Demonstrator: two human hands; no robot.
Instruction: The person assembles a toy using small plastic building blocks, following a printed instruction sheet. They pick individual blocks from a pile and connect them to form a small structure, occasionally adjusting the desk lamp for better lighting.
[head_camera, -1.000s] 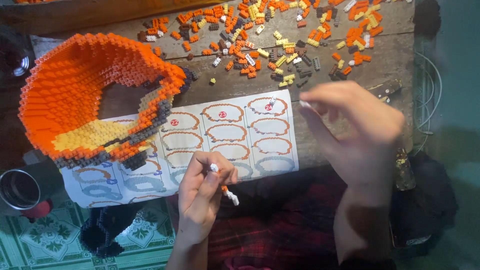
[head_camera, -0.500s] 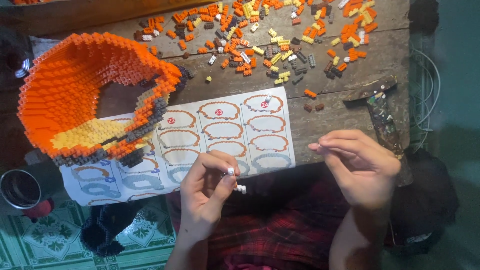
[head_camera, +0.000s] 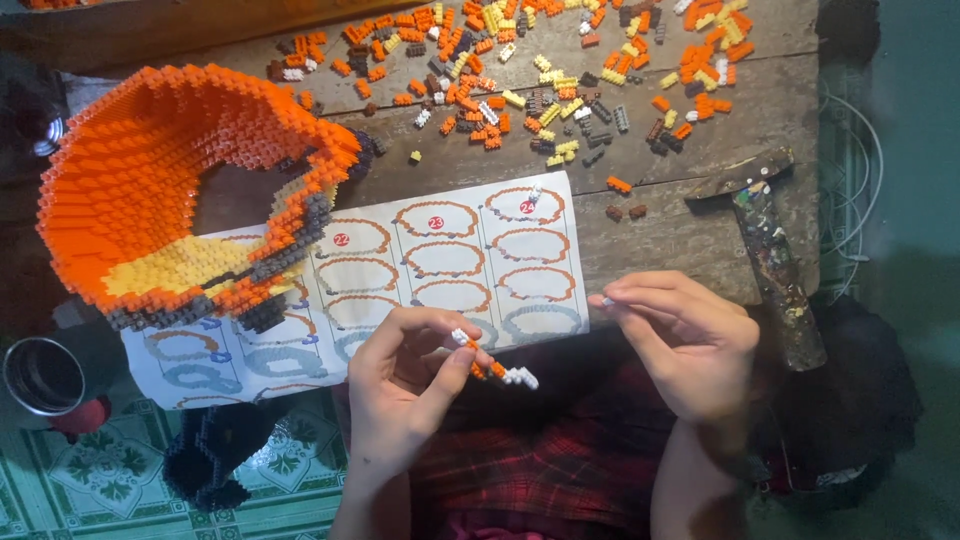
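Small strip of joined white and orange bricks (head_camera: 495, 365) is pinched in the left hand (head_camera: 405, 385), above the red checked cloth (head_camera: 560, 460), as half a second ago. Right hand (head_camera: 690, 345), now nearer, has fingertips closed on a tiny white brick (head_camera: 607, 300).

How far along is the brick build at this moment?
Done: a large orange brick shell with yellow and dark rows stands on the table. In hand: left hand holds a short white-orange strip; right hand pinches a small piece. Left: many loose bricks and an open instruction sheet.
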